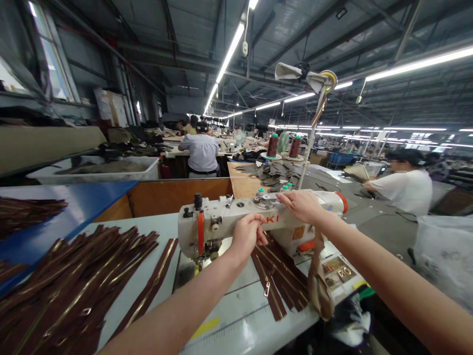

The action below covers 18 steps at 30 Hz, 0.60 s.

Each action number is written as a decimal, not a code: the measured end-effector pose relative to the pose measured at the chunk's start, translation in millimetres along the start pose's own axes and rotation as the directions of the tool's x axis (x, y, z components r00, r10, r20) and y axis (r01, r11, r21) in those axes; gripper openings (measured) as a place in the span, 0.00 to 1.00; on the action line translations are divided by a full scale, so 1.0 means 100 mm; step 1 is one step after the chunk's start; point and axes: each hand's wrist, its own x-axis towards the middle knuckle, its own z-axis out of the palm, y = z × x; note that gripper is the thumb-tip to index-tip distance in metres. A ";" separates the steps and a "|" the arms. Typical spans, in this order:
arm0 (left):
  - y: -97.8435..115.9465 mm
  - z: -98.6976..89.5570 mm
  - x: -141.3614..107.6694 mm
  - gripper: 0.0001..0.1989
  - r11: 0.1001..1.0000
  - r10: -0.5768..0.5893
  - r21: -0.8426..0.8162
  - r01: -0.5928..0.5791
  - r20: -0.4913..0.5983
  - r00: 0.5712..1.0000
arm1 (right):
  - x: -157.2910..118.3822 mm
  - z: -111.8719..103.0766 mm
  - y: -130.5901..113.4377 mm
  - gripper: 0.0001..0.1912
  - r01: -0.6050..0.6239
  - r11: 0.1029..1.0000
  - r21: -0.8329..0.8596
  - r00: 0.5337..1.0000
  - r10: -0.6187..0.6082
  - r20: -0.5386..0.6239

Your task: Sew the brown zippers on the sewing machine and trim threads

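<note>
Item: industrial lockstitch sewing machine (pixel 218 222), cream casing with an orange handwheel guard at its right end, centre of frame, mounted on a pale grey sewing table (pixel 240 320).
Left hand (pixel 248 235): closed, fingers curled over the front of the machine's arm, gripping it.
Right hand (pixel 300 206): open, fingers spread flat across the top of the arm, resting there rather than clasping.
Writing: red capitals on the casing end in "KI"; the left hand covers the rest. An orange sticker (pixel 298 232) below them is too small to read.
Stock, lower left: brown zippers with brass teeth (pixel 74 281), laid in a long overlapping fan beside the machine, within easy reach; more lie on a blue-edged bench (pixel 74 212).
Stock, under right hand: a smaller bundle of matching zippers (pixel 279 278), with one metal slider (pixel 266 290) showing.
Thread: two cones of dark red thread (pixel 284 147) on a thread stand (pixel 312 133), raised behind the machine to feed from above.
Hanging: tan strap (pixel 320 283), draped over the table's front edge.
Background: seated co-worker (pixel 201 153), upper centre; co-worker in a white shirt (pixel 406 190), right.
</note>
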 end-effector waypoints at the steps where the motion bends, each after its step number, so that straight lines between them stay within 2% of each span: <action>1: 0.00 0.00 0.00 0.10 1.000 -0.002 0.006 0.002 0.003 1.000 | 0.00 -0.01 -0.01 0.34 -0.003 1.000 -0.024 1.000 0.003 -0.001; 5: -0.01 0.00 0.02 0.09 0.999 0.008 0.050 -0.009 0.018 1.000 | 0.02 -0.02 -0.06 0.37 0.006 0.997 -0.072 1.000 -0.008 -0.027; 9: -0.01 -0.01 0.02 0.08 0.986 0.051 0.156 -0.059 0.058 0.997 | 0.03 0.04 -0.09 0.33 0.024 1.000 -0.018 0.997 -0.025 -0.066; 12: -0.04 -0.04 -0.18 0.08 0.955 0.090 0.269 -0.125 0.139 0.986 | -0.10 0.17 -0.09 0.33 0.055 0.982 0.178 0.990 -0.031 -0.137; 14: -0.15 -0.13 -0.44 0.08 0.898 0.090 0.397 -0.192 0.261 0.961 | -0.29 0.32 -0.06 0.33 0.079 0.912 0.403 0.981 0.000 -0.193; 15: -0.24 -0.21 -0.60 0.10 0.784 0.049 0.550 -0.288 0.407 0.912 | -0.41 0.42 -0.01 0.33 0.075 0.841 0.535 0.977 0.045 -0.208; 16: -0.36 -0.32 -0.77 0.11 0.647 -0.058 0.663 -0.377 0.536 0.842 | -0.54 0.53 0.07 0.33 0.052 0.754 0.655 0.976 0.099 -0.191; 17: -0.50 -0.47 -0.94 0.11 0.552 -0.225 0.724 -0.413 0.607 0.762 | -0.69 0.65 0.19 0.33 -0.006 0.674 0.739 0.967 0.192 -0.168; 18: -0.65 -0.65 -1.11 0.08 0.520 -0.322 0.768 -0.374 0.582 0.747 | -0.83 0.77 0.34 0.35 -0.087 0.605 0.792 0.945 0.303 -0.127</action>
